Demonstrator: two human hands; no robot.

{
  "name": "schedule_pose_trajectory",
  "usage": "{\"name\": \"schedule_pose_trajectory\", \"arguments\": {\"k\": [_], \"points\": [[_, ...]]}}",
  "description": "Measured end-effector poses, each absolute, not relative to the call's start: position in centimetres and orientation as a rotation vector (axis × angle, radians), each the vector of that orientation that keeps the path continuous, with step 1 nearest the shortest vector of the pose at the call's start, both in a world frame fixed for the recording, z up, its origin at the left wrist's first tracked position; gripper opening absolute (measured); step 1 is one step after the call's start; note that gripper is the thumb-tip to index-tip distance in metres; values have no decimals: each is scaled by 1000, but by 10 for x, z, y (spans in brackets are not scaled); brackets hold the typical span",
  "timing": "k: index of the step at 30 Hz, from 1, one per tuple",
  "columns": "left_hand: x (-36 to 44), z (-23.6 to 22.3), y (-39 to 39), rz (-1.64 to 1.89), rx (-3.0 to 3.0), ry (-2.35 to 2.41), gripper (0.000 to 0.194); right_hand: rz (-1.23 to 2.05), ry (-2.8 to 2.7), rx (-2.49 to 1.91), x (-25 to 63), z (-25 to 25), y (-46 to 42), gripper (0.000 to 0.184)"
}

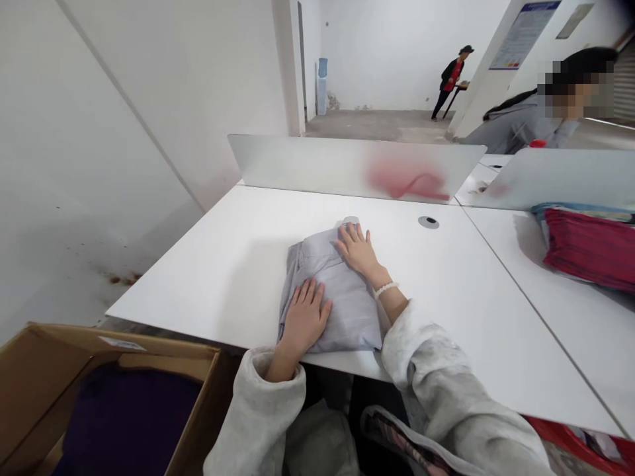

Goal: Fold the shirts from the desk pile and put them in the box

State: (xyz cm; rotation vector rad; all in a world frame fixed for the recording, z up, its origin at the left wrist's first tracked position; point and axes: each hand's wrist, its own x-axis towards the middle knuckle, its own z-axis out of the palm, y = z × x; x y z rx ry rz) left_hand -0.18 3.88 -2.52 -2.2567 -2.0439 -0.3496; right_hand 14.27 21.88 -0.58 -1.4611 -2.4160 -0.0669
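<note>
A folded pale lilac garment (342, 297) lies on the white table (238, 264) near its front edge. My left hand (305, 317) lies flat and open on the garment's near left corner. My right hand (358, 250) rests flat on its far right part, fingers stretched out, with a white bead bracelet at the wrist. Both arms wear light grey sleeves. Neither hand holds anything.
An open cardboard box (34, 370) with dark purple cloth (129, 416) stands at the lower left. A stack of red fabric (590, 248) lies on the neighbouring table at right. Frosted dividers (317, 165) line the far edge. One person sits beyond at right; another stands far back.
</note>
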Motion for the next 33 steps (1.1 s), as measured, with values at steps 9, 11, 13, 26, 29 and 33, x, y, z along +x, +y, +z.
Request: {"name": "schedule_pose_trajectory", "arguments": {"k": [9, 11, 13, 26, 29, 33], "points": [[2, -26, 38, -421, -2234, -2036, 50, 5, -2448, -1591, 133, -30, 241, 61], [4, -26, 37, -437, -2239, -2039, 50, -16, -2399, -1586, 134, -30, 241, 59], [5, -26, 37, -456, -2241, -2047, 50, -41, -2375, -1581, 134, -31, 242, 57], [5, -33, 36, -787, -2252, -1968, 43, 70, -2004, -1471, 157, -37, 243, 44], [4, -29, 33, -920, -2325, -1954, 36, 104, -1925, -1656, 162, -31, 240, 48], [-8, -13, 16, -1213, -2356, -2027, 29, 199, -2016, -1879, 172, -14, 241, 49]]}}
